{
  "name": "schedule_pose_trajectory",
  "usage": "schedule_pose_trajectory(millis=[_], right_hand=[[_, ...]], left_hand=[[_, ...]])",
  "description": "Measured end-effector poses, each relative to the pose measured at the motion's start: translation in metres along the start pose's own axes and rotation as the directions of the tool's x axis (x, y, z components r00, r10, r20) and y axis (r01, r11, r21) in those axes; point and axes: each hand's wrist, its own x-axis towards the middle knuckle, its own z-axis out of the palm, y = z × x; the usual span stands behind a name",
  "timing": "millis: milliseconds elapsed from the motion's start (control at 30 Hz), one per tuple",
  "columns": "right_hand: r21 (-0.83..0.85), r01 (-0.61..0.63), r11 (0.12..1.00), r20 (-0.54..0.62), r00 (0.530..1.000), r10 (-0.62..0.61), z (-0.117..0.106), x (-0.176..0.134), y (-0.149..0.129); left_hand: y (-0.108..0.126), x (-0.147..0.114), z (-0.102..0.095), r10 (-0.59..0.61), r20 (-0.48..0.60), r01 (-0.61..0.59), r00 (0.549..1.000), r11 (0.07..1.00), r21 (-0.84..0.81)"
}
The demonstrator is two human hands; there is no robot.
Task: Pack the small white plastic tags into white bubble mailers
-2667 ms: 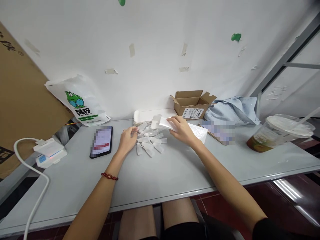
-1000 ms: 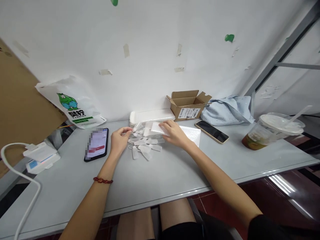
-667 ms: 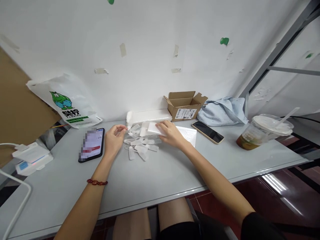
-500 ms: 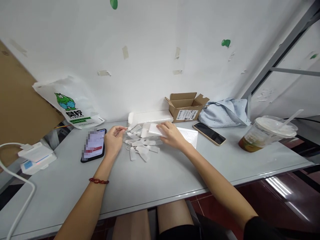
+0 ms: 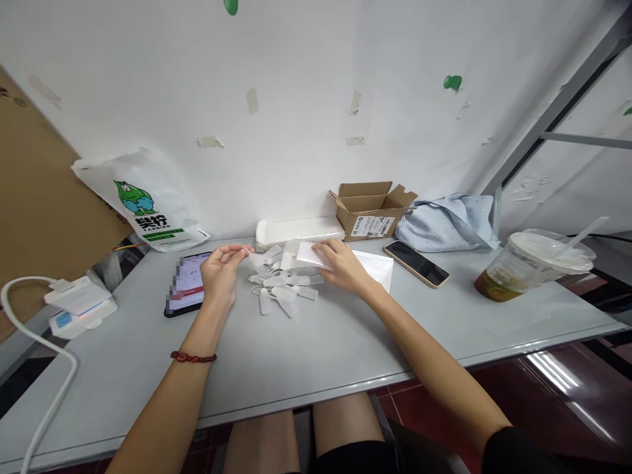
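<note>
My left hand (image 5: 220, 273) is closed in a pinch at the left edge of a pile of translucent white looped pieces (image 5: 284, 296). A thin white end of one such piece shows between thumb and forefinger, and the rest of it is hard to make out. Over the pile's right side, my right hand (image 5: 340, 266) grips a white padded envelope (image 5: 378, 268) from above. The envelope's open flap (image 5: 290, 255) points left toward the pinching fingers. My right palm covers the envelope's middle.
Behind the pile lies a stack of white envelopes (image 5: 301, 229) beside an open cardboard box (image 5: 368, 214). Phones lie left (image 5: 185, 286) and right (image 5: 417, 263). A lidded drink cup (image 5: 523, 266) stands far right, near a pale blue cloth (image 5: 444, 224). A charger (image 5: 81, 306) sits left.
My left hand has drawn slightly up and left, now covering part of the left phone. My right hand stays on the envelope. The whole view has shifted slightly.
</note>
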Motion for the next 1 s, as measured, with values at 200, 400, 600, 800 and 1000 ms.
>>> schedule_pose_trajectory(millis=[200, 400, 600, 800, 1000], right_hand=[[-0.001, -0.008, 1.0, 0.002, 1.0, 0.008, -0.001, 0.0, -0.001], [0.006, -0.018, 1.0, 0.018, 1.0, 0.018, -0.001, 0.0, -0.003], [0.037, 0.044, 0.998, -0.005, 0.999, -0.044, -0.002, -0.001, -0.01], [0.058, 0.069, 0.996, 0.003, 0.998, -0.069, 0.0, -0.002, -0.014], [0.082, 0.083, 0.993, 0.011, 0.996, -0.084, 0.003, -0.002, -0.015]], left_hand=[[-0.001, 0.007, -0.004, -0.191, -0.013, 0.184, 0.982, 0.962, -0.201], [-0.002, 0.009, -0.005, -0.068, -0.071, 0.055, 0.995, 0.985, -0.161], [-0.007, 0.002, 0.0, 0.187, -0.091, -0.169, 0.978, 0.97, 0.176], [-0.005, -0.014, 0.009, 0.364, -0.028, -0.323, 0.931, 0.856, 0.403], [-0.001, -0.021, 0.016, 0.373, -0.106, -0.315, 0.922, 0.88, 0.355]])
